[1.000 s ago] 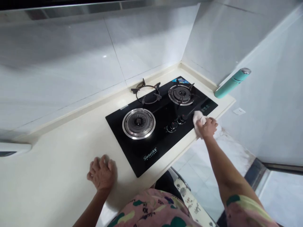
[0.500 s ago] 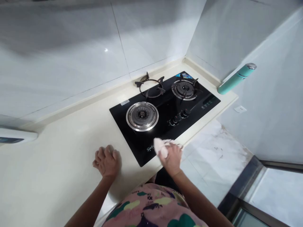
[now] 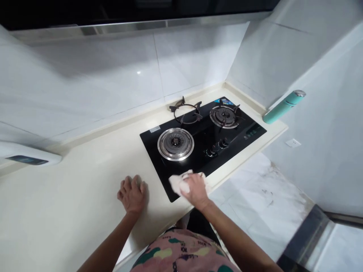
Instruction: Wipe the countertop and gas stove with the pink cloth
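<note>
A white cloth is sliding nearer the front corner of the black glass gas hob than before, the left hand is resting loosely curled on the cream countertop just beside that corner, and the right hand is gripping the cloth against the glass.

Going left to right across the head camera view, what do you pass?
White device → left hand → round steel burner → control knobs → teal flask
</note>
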Available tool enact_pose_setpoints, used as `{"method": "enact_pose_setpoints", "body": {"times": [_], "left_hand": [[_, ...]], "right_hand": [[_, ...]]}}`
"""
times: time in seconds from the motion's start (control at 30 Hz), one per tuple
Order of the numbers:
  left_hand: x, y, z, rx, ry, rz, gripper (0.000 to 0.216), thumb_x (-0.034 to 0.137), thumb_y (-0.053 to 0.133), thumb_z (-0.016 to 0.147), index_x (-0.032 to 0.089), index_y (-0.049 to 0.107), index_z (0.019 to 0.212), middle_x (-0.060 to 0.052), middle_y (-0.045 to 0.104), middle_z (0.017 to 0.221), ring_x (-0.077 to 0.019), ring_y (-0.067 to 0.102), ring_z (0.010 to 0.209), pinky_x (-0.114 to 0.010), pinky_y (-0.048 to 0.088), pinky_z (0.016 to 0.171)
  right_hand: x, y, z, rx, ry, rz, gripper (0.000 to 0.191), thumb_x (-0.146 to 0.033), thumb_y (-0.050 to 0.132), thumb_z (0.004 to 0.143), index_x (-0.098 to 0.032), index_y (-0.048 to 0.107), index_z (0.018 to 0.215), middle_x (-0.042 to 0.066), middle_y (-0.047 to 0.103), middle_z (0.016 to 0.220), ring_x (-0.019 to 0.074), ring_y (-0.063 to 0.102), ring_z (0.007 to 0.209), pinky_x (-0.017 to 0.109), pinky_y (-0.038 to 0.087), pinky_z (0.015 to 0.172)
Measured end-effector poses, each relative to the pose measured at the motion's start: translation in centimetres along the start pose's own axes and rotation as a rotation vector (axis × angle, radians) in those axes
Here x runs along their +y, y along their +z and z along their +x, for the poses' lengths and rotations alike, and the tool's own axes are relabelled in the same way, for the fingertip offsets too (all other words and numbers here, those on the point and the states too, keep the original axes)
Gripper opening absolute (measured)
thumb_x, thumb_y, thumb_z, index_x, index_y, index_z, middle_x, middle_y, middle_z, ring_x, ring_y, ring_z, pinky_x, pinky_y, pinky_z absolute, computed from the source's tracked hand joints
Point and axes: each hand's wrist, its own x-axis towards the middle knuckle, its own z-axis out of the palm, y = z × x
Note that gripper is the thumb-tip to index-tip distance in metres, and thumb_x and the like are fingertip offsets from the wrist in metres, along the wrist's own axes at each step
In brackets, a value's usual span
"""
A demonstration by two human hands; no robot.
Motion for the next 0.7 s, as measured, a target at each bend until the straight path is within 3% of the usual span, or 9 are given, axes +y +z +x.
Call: {"method": "enact_pose_setpoints", "body": {"times": [0.13, 0.2, 0.27, 0.37, 0.43, 0.57, 0.7], "left_hand": [[-0.2, 0.3, 0.1, 0.017, 0.002, 0.006, 0.054, 0.042, 0.04, 0.103, 0.015, 0.06, 0.145, -0.024, 0.042, 0.164, -0.0401, 0.03, 0.156, -0.065, 0.029, 0.12], [-0.3, 0.5, 0.1, 0.024, 0.002, 0.008, 0.054, 0.041, 0.04, 0.103, 0.014, 0.062, 0.143, -0.025, 0.043, 0.163, -0.0412, 0.031, 0.155, -0.065, 0.03, 0.119], [-0.4, 0.7, 0.1, 0.037, 0.007, 0.009, 0.053, 0.04, 0.039, 0.103, 0.014, 0.063, 0.142, -0.024, 0.044, 0.162, -0.0411, 0.031, 0.155, -0.064, 0.03, 0.119], [-0.5, 0.9, 0.0, 0.053, 0.009, 0.02, 0.052, 0.04, 0.04, 0.103, 0.015, 0.064, 0.142, -0.024, 0.045, 0.162, -0.0401, 0.031, 0.155, -0.064, 0.03, 0.12], [-0.5, 1.0, -0.1, 0.044, -0.001, 0.029, 0.052, 0.04, 0.041, 0.103, 0.015, 0.064, 0.143, -0.024, 0.045, 0.163, -0.04, 0.031, 0.156, -0.063, 0.029, 0.12], [-0.7, 1.2, -0.3, 0.015, -0.008, 0.037, 0.053, 0.04, 0.042, 0.103, 0.015, 0.062, 0.145, -0.024, 0.043, 0.164, -0.0408, 0.029, 0.157, -0.062, 0.028, 0.121], [-0.8, 1.4, -0.3, 0.008, -0.005, 0.03, 0.052, 0.04, 0.042, 0.104, 0.017, 0.062, 0.146, -0.023, 0.042, 0.164, -0.0406, 0.028, 0.157, -0.062, 0.028, 0.121]], "right_hand": [[3.6, -2.2, 5.2, 0.324, 0.303, 0.215, 0.032, -0.045, 0.065, 0.089, -0.021, 0.064, 0.111, 0.009, 0.067, 0.109, 0.0266, 0.061, 0.099, 0.043, 0.051, 0.091], [5.1, -3.9, 8.7, 0.392, 0.329, 0.335, 0.043, -0.048, 0.06, 0.091, -0.02, 0.058, 0.124, 0.009, 0.067, 0.11, 0.0249, 0.063, 0.097, 0.04, 0.054, 0.087], [6.8, -6.3, 12.8, 0.456, 0.314, 0.343, 0.054, -0.044, 0.054, 0.094, -0.017, 0.048, 0.141, 0.014, 0.065, 0.124, 0.0251, 0.063, 0.108, 0.039, 0.053, 0.093], [9.8, -10.6, 19.2, 0.489, 0.452, 0.156, 0.06, -0.032, 0.044, 0.097, -0.012, 0.038, 0.154, 0.023, 0.052, 0.145, 0.0284, 0.054, 0.131, 0.042, 0.046, 0.106], [11.7, -12.4, 22.7, 0.378, 0.634, 0.037, 0.058, -0.03, 0.04, 0.1, -0.013, 0.042, 0.155, 0.025, 0.048, 0.147, 0.031, 0.053, 0.13, 0.046, 0.045, 0.104], [12.8, -11.4, 25.7, 0.219, 0.754, -0.051, 0.054, -0.035, 0.051, 0.096, -0.018, 0.057, 0.147, 0.025, 0.048, 0.143, 0.0378, 0.051, 0.127, 0.062, 0.039, 0.101], [10.3, -7.2, 24.0, 0.185, 0.706, -0.167, 0.062, -0.041, 0.06, 0.092, -0.023, 0.055, 0.151, 0.023, 0.048, 0.146, 0.0407, 0.045, 0.132, 0.068, 0.034, 0.105]]}}
